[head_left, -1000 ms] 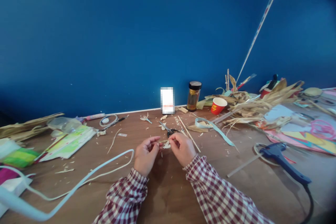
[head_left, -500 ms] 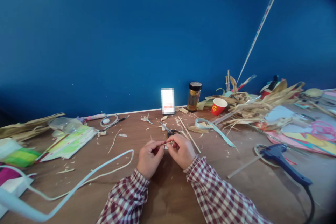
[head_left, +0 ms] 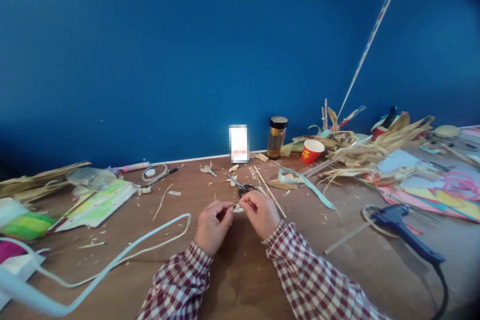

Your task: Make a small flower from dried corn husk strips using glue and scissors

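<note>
**Both hands pinching a thin husk strip over the middle of the surface**

The left hand (head_left: 213, 224) and the right hand (head_left: 261, 215) are meeting fingertip to fingertip, each with thumb and forefinger pressed together on one end of a thin husk strip (head_left: 236, 206). The other fingers are curling loosely into the palms. The husk strip is running left to right between the two pinches, its long axis roughly parallel to the near edge of the surface (head_left: 240, 280). It is hanging just above the wood and not lying on it. Neither hand is nearer than the other, since each is gripping its own end. The strip is too small to tell whether it is twisted or flat.

Just beyond the fingertips, toward the far edge, a pair of scissors (head_left: 242, 188) is lying flat with its blades pointing away and to the left. A thin stick (head_left: 270, 192) is lying beside it, slanting toward the right hand. Further right, a pale blue ribbon (head_left: 308, 185) is trailing across the wood. A glue gun (head_left: 400, 225) is resting near the right edge. A red paper cup (head_left: 312, 151) and a jar (head_left: 277, 136) are standing at the far edge, next to a heap of dried husks (head_left: 369, 152).
</note>
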A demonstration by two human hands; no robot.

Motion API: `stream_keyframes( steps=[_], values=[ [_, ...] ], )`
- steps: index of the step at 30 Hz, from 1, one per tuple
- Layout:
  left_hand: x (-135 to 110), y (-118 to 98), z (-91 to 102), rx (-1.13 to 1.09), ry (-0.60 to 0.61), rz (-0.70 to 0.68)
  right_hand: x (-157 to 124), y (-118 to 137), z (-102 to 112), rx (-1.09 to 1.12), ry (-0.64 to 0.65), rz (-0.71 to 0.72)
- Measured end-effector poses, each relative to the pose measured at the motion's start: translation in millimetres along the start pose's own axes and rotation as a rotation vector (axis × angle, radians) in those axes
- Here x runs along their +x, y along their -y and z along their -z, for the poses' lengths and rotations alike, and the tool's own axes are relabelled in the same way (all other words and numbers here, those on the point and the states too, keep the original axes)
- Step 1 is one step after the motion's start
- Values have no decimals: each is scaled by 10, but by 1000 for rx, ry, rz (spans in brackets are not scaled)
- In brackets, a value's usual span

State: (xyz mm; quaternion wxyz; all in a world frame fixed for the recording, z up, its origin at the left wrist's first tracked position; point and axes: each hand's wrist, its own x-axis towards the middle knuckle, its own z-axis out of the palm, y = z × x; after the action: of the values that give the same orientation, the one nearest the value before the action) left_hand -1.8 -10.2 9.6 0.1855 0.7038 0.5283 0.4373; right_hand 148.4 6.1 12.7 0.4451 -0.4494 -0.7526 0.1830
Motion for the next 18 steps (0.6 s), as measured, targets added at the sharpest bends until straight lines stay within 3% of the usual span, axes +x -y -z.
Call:
stream_keyframes(
  steps=[11,18],
  values=[
    [2,32,-2,-57,-3,6,9,0,44,18,-14,-15],
    [-3,99,-23,-111,-13,109,6,19,28,36,-29,-3]
  ],
)
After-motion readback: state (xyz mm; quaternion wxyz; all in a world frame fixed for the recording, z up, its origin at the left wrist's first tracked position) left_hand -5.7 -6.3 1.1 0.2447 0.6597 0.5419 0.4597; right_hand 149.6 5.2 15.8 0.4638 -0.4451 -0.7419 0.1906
